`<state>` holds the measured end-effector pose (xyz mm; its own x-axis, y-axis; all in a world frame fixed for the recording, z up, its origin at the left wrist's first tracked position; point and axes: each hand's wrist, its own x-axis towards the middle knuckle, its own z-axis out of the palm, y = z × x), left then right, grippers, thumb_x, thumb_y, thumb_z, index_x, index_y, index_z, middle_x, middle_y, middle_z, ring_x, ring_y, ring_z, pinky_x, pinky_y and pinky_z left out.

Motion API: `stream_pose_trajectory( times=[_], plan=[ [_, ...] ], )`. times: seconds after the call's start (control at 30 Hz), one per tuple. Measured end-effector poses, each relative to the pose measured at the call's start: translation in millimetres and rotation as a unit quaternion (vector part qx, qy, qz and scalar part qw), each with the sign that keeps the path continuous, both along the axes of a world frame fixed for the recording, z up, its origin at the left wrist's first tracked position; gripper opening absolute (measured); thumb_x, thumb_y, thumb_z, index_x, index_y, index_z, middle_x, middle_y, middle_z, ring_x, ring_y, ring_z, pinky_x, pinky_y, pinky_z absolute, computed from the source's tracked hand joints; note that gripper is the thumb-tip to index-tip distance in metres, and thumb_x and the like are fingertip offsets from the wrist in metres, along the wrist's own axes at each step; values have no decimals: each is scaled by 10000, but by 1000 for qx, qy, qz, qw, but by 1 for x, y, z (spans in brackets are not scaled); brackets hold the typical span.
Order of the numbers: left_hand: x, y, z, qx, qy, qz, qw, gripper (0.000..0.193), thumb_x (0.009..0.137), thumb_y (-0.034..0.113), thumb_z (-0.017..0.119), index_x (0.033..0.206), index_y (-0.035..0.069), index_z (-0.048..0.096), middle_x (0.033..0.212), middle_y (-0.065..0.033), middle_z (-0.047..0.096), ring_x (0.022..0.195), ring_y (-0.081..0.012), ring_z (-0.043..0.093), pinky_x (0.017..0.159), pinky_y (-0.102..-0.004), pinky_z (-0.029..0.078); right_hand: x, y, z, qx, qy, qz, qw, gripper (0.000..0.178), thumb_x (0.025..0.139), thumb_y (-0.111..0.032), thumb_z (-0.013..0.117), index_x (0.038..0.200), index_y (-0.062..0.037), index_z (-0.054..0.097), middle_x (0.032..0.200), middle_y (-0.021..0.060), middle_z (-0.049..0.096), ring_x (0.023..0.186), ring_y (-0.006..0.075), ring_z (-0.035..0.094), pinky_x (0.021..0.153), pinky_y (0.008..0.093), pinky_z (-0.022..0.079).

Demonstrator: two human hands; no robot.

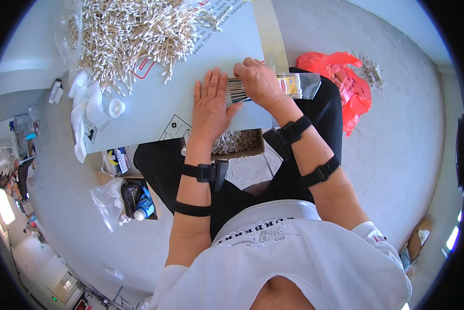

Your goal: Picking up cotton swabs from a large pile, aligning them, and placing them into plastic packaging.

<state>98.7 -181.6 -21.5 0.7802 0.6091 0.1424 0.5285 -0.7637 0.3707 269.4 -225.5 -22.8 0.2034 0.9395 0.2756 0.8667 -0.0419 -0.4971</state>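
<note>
My left hand [210,106] lies on the light table board with its fingers stretched out together. Its edge and thumb rest against the left end of a row of cotton swabs. Over that row my right hand [261,82] is closed, its fingers bent and pressing on the clear bag of cotton swabs [294,86]. The bag's yellow label and its loose transparent end stick out to the right of the hand, past the board's edge. What the right fingertips touch underneath is partly hidden.
A big heap of loose cotton swabs [134,39] covers the board's far left. Near it sit a small white round tub [117,107] and crumpled white plastic [80,113]. An open carton [247,153] is under the near edge. A red bag [340,72] stands at the right.
</note>
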Motion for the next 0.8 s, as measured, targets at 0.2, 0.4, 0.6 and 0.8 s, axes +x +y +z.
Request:
stream_pose_trajectory(
  times=[0.2, 0.4, 0.6, 0.8],
  plan=[
    [0, 0, 1, 11, 10, -2, 1000, 759, 862, 401, 634, 1455, 28, 341, 1540, -146, 289, 1445, -298, 226, 1175, -476, 138, 5, 7, 1, 4, 60, -31, 998, 121, 779, -9, 582, 881, -48, 635, 844, 115, 587, 845, 336, 608, 724, 415, 508],
    [9, 2, -4, -102, -174, 59, 978, 623, 941, 308, 552, 1440, -3, 346, 1511, -184, 317, 1420, -332, 268, 1167, -446, 186, -15, -4, -3, 151, 313, -95, 933, 220, 864, 27, 531, 1063, 9, 620, 1137, 200, 596, 1064, 365, 574, 916, 381, 472],
    [38, -4, -10, -245, -400, 128, 874, 527, 1022, 289, 419, 1440, -21, 333, 1502, -207, 319, 1406, -330, 290, 1152, -416, 226, -48, -16, -11, 223, 361, -174, 889, 240, 952, -15, 500, 1176, 44, 566, 1291, 199, 549, 1199, 319, 522, 1022, 349, 397],
    [40, -3, -8, -395, -527, 142, 739, 478, 994, 139, 464, 1433, -26, 369, 1473, -172, 390, 1390, -270, 327, 1153, -388, 238, -34, -17, -23, 242, 407, -163, 866, 254, 938, 0, 505, 1182, 23, 571, 1296, 189, 553, 1180, 310, 544, 995, 338, 422]
  ],
)
